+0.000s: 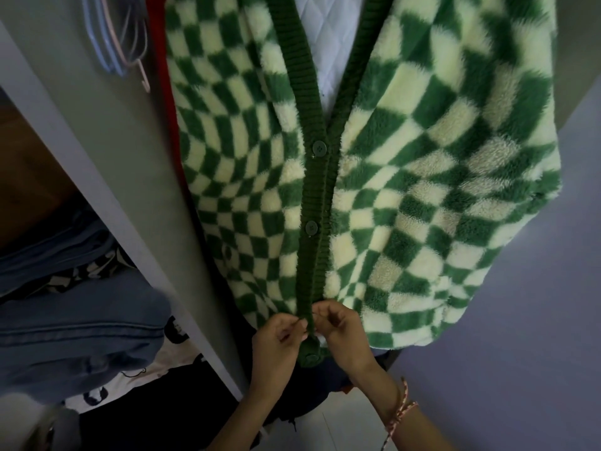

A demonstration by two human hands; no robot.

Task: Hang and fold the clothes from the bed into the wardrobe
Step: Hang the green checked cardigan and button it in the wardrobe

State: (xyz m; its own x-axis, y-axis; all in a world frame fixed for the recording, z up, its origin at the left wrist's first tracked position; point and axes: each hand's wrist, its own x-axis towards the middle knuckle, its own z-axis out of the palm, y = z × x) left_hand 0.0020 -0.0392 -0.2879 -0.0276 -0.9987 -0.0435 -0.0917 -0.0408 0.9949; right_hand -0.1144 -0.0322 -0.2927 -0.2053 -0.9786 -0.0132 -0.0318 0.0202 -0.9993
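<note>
The left hand [279,336] and the right hand [341,330] meet near the bottom of a hanging green-and-cream checked fleece cardigan [406,157]. Both are curled, each pinching the dark green ribbed button band [317,255] from its own side, fingertips nearly touching across it. What lies between the fingertips is hidden, so I cannot tell whether a button is in the grip. A braided bracelet [403,408] sits on the right wrist.

Just below the hands, the lowest button [312,357] shows on the band's end. Two more buttons, the middle button [311,227] and the upper button [319,147], sit fastened higher up. Above them the front opens in a V over white quilted fabric [328,43]. The cardigan's top is cut off by the frame, so what it hangs from cannot be seen.

A strip of a red garment [162,60] shows behind the cardigan's left edge. Empty pale hangers [120,37] hang at the upper left, blurred. A grey wardrobe panel [113,157] runs diagonally, and left of it lie folded blue jeans [81,336] over a black-and-white printed cloth [172,349], all dim and partly cut off.
</note>
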